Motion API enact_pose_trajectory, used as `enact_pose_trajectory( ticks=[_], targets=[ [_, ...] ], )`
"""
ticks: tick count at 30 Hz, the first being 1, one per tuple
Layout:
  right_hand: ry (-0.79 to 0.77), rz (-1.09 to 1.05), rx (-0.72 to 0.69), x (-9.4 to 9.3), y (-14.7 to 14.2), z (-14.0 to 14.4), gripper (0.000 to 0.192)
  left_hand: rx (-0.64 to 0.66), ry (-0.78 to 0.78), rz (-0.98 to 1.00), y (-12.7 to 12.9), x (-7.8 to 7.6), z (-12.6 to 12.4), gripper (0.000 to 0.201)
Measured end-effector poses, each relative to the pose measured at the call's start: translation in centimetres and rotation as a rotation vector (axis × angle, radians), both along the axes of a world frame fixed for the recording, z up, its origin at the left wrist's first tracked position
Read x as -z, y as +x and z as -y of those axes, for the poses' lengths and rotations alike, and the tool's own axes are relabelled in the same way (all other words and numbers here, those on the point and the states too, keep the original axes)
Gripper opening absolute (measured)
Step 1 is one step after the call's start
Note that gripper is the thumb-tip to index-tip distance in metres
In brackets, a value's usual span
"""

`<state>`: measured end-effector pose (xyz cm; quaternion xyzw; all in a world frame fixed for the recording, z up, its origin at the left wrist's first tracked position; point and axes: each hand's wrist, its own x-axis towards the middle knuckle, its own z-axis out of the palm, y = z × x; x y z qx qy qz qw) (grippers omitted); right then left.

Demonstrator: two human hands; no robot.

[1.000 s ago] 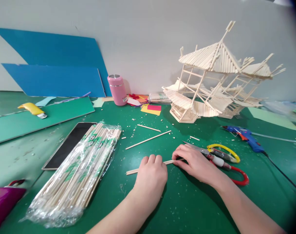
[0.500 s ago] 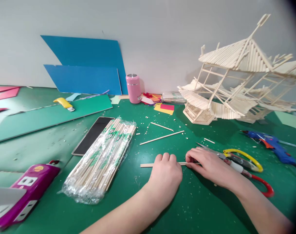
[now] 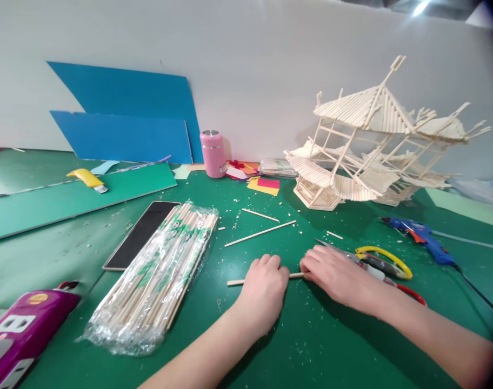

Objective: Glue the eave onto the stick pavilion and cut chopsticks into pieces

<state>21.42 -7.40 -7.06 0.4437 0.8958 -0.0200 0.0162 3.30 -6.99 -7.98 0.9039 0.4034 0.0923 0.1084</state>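
**Stick pinned flat on mat; model part-built, plenty of stock unused**

A thin wooden stick [image 3: 266, 279] is held flat on the green mat [image 3: 311, 346], near centre. The left hand [image 3: 265, 289] is laid over its middle, fingers curled down, pressing it to the mat. The right hand [image 3: 335, 275] is closed on the stick's right end, fingertips pinched at it. The stick's left end shows bare beyond the left hand. Whether a blade is held cannot be told.

Just right of the right hand, scissors with yellow and red handles [image 3: 386, 262] lie on the mat. A blue glue gun [image 3: 422, 237] rests further right.

Progress, as judged: the stick model house [image 3: 368, 151], far right, is seen tilted, with roofs and frame largely assembled. Two loose sticks [image 3: 260, 232] and scattered chips are noted beyond the hands, suggesting some trimming done. A wrapped bundle of sticks [image 3: 161, 270], left, appears mostly full. The held stick is not yet fixed to anything.
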Motion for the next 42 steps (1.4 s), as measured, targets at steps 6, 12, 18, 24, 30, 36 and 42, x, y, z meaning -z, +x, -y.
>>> enact_pose_trajectory(
  ticks=[6, 12, 18, 24, 30, 36, 42],
  targets=[
    [0.145, 0.015, -0.003, -3.6, -0.4, -0.1, 0.014, -0.043, -0.138, 0.232, -0.4, -0.3, -0.6, 0.028],
    [0.525, -0.767, 0.382, -6.2, -0.6, -0.7, 0.021, -0.310, -0.826, 1.109, -1.4, -2.5, -1.7, 0.020],
    [-0.295, -1.205, 0.453, -1.7, -4.7, -0.6, 0.021, -0.346, -1.220, 1.630, -2.1, -2.3, -2.5, 0.013],
    [-0.357, -1.135, 0.395, -0.2, -5.7, 0.3, 0.026, -0.319, -1.038, 1.719, -2.2, -2.4, -2.5, 0.010],
    [-0.251, -1.179, 0.402, 0.0, -5.0, 0.4, 0.022, -0.225, -0.884, 1.507, -1.8, -2.4, -1.8, 0.014],
    [-0.212, -1.248, 0.361, -0.6, -5.1, 0.8, 0.016, -0.165, -0.854, 1.396, -1.8, -1.5, -1.8, 0.015],
    [-0.129, -1.219, 0.304, -1.3, -5.3, 0.5, 0.020, -0.142, -0.849, 1.341, -1.9, -1.5, -1.8, 0.016]
  ],
)
